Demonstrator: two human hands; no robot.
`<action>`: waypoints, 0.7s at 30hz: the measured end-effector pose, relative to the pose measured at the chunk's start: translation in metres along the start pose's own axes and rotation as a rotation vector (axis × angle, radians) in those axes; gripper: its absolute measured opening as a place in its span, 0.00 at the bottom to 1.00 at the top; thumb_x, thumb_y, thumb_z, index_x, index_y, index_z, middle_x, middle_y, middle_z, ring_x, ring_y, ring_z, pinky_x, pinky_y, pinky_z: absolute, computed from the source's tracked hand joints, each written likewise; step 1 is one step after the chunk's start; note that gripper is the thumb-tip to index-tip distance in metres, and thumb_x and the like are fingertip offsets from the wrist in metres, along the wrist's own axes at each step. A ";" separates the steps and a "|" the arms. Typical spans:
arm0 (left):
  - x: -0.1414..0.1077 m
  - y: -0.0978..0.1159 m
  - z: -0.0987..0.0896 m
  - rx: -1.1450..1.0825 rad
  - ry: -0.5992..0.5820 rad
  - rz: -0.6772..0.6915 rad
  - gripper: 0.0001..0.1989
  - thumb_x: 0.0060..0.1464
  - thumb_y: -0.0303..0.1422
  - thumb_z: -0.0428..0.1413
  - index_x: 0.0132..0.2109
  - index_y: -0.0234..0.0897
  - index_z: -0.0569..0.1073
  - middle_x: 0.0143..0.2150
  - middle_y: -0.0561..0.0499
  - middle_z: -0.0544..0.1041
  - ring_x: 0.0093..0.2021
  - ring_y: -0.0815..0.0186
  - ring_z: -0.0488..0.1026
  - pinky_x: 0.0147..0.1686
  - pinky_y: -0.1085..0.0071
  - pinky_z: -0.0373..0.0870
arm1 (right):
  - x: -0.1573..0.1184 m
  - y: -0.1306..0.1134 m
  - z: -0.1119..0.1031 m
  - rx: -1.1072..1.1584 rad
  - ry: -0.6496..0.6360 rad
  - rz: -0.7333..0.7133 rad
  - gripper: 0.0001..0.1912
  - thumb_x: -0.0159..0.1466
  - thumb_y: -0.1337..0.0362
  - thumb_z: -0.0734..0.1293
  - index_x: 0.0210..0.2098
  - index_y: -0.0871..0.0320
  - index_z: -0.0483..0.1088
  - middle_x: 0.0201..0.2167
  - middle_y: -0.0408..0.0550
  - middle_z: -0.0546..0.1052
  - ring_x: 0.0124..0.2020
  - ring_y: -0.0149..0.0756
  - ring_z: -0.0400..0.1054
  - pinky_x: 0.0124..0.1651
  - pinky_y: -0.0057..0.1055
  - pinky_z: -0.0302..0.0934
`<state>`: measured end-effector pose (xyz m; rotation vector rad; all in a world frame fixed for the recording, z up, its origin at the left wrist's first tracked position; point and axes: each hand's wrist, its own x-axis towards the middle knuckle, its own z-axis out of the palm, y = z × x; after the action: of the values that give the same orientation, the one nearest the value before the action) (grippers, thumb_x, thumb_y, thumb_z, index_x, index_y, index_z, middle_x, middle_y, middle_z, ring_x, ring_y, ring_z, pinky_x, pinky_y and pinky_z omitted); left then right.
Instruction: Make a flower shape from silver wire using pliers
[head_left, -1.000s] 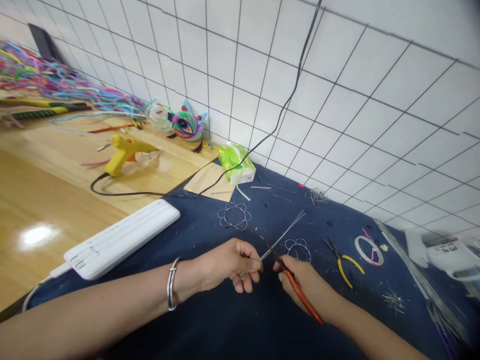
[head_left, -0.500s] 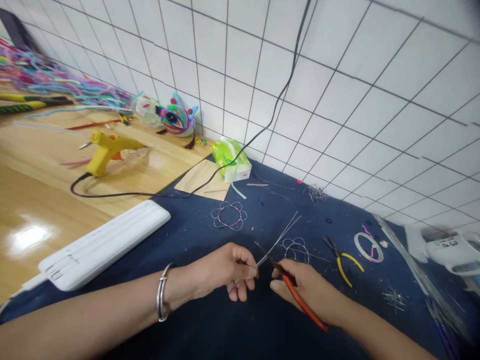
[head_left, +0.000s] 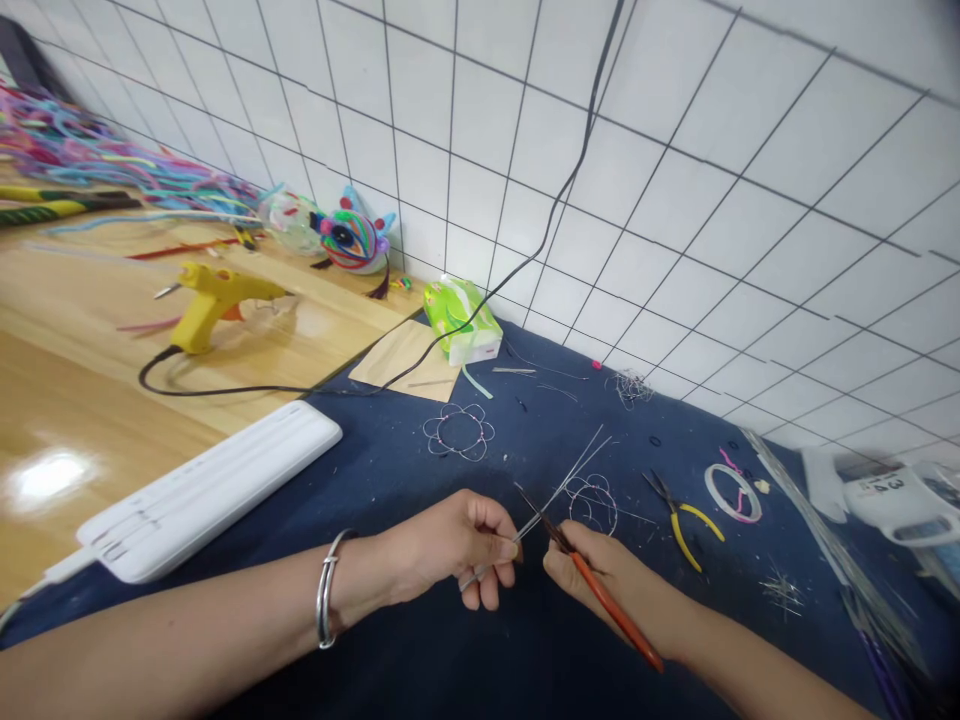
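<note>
Between thumb and fingers, my left hand (head_left: pixel 472 545) pinches a few thin silvery wires (head_left: pixel 574 470) that slant up and to the right. My right hand (head_left: pixel 600 570) is wrapped round orange-handled pliers (head_left: pixel 616 612), their dark jaws lying across the wires just beyond my left fingertips. Whether the jaws bite on the wires I cannot tell. Behind my right hand lies a flower-shaped wire ring (head_left: pixel 592 503), partly hidden. A second looped wire ring (head_left: pixel 459 432) with small pink beads rests farther left on the dark blue cloth (head_left: pixel 405 640).
Yellow-handled pliers (head_left: pixel 694 535), a tape roll (head_left: pixel 731 492) and wire scraps (head_left: pixel 784 592) lie to the right. A white power strip (head_left: pixel 217 485) and a yellow glue gun (head_left: pixel 206 305) are on the left. A tissue pack (head_left: pixel 465 320) stands near the tiled wall, with a black cord across it.
My right hand and the pliers have shifted very slightly right and down. The wires have moved a little with my left hand; both grips stay the same.
</note>
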<state>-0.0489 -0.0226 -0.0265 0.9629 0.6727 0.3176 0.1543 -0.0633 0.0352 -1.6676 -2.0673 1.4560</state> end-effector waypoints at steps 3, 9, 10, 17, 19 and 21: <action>0.000 0.001 0.000 -0.023 0.003 -0.004 0.09 0.47 0.35 0.56 0.32 0.31 0.70 0.27 0.50 0.74 0.22 0.70 0.72 0.18 0.79 0.65 | 0.002 0.002 0.003 0.019 0.015 0.020 0.10 0.61 0.57 0.59 0.31 0.58 0.59 0.25 0.39 0.62 0.25 0.26 0.55 0.28 0.23 0.52; 0.001 0.000 -0.001 -0.062 0.032 -0.024 0.10 0.47 0.36 0.56 0.33 0.31 0.70 0.27 0.50 0.74 0.22 0.71 0.72 0.17 0.79 0.64 | 0.012 0.007 0.011 0.008 0.071 0.083 0.05 0.58 0.64 0.61 0.28 0.59 0.60 0.20 0.38 0.60 0.22 0.25 0.53 0.26 0.23 0.51; 0.001 0.000 -0.001 -0.070 0.036 -0.032 0.10 0.47 0.36 0.56 0.33 0.31 0.71 0.26 0.50 0.74 0.22 0.71 0.72 0.17 0.79 0.64 | 0.013 0.007 0.012 0.020 0.076 0.091 0.05 0.58 0.64 0.61 0.28 0.59 0.60 0.20 0.37 0.60 0.22 0.25 0.53 0.26 0.23 0.51; 0.002 0.001 -0.004 -0.112 0.038 -0.068 0.10 0.46 0.35 0.57 0.33 0.31 0.70 0.27 0.50 0.74 0.22 0.70 0.72 0.17 0.79 0.65 | 0.018 0.000 0.009 0.144 0.039 0.178 0.04 0.56 0.67 0.61 0.26 0.60 0.61 0.19 0.37 0.58 0.20 0.24 0.52 0.24 0.21 0.50; 0.003 0.001 -0.004 -0.110 0.030 -0.071 0.10 0.46 0.36 0.57 0.33 0.31 0.70 0.26 0.50 0.74 0.22 0.70 0.72 0.17 0.79 0.65 | 0.019 -0.001 0.005 0.147 0.011 0.181 0.05 0.57 0.65 0.62 0.27 0.59 0.61 0.19 0.37 0.59 0.20 0.24 0.52 0.24 0.21 0.50; 0.003 0.001 -0.004 -0.102 0.019 -0.073 0.10 0.46 0.36 0.57 0.33 0.31 0.70 0.26 0.50 0.74 0.21 0.70 0.72 0.17 0.79 0.65 | 0.019 -0.001 0.000 0.124 -0.032 0.159 0.08 0.57 0.61 0.63 0.28 0.59 0.62 0.19 0.37 0.59 0.20 0.23 0.52 0.24 0.21 0.50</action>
<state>-0.0492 -0.0175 -0.0286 0.8370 0.7004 0.2946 0.1462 -0.0482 0.0271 -1.8061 -1.8534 1.6321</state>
